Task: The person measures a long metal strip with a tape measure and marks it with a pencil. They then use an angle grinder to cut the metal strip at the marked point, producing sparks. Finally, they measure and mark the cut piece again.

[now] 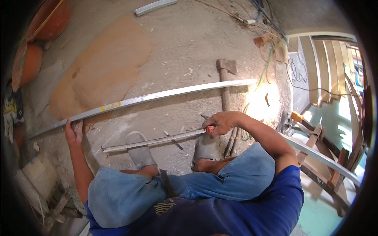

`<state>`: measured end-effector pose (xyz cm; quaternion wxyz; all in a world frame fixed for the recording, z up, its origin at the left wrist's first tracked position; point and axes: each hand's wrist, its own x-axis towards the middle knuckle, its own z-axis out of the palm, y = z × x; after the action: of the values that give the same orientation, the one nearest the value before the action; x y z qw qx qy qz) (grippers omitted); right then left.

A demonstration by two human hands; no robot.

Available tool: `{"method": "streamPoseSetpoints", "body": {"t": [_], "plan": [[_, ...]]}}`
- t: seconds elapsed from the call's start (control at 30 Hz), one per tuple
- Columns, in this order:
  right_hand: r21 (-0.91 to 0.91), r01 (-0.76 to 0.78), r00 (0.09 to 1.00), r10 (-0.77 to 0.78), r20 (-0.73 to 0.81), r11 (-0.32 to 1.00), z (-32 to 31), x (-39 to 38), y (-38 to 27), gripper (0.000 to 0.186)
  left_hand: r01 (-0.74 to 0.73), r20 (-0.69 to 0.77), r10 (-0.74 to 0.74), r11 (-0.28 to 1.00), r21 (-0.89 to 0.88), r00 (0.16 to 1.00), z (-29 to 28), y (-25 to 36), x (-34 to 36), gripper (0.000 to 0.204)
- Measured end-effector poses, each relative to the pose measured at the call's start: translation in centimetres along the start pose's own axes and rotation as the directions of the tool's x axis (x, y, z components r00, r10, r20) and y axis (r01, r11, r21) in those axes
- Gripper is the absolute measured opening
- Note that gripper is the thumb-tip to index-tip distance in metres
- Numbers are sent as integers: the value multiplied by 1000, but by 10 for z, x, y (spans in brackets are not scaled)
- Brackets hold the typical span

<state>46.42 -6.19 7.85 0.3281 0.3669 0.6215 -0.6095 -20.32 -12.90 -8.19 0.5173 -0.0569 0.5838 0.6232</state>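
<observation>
A long silvery metal bar (157,96) lies slantwise across the floor in front of me. My left hand (74,131) grips its near edge toward the left end, the fingertips partly hidden. In my right hand (225,121) is a red tape measure (210,129), its case mostly covered by the fingers. The pulled-out tape (169,139) stretches left, passing over my shoe and ending short of my left forearm. A thin dark tool and a white stick (167,133) lie around the tape. Beyond my right hand, a hatchet (225,74) has its handle running under the bar.
Brown cardboard (104,65) lies flat at the far left, near orange rounded containers (33,63). Cables (267,19) and a brick piece (262,39) are at the far right. Wooden trestles (334,173) with another metal bar (323,156) stand to my right.
</observation>
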Motion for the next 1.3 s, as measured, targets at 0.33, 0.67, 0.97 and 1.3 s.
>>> {"method": "streamPoseSetpoints", "body": {"t": [0.33,0.67,0.97,1.3], "plan": [[57,20,1000,-19,-22,998,12,6,7,52,7,-157,26,978,206,987,12,11,0,58],[81,47,999,-46,-14,996,8,5,8,48,74,-264,38,912,403,964,27,10,13,42],[70,22,998,-25,52,997,-3,3,-6,51,-19,-138,85,905,424,987,11,-1,-10,43],[125,-36,999,33,24,992,-2,-2,-12,61,5,-230,110,895,446,967,57,-2,-46,38]]}}
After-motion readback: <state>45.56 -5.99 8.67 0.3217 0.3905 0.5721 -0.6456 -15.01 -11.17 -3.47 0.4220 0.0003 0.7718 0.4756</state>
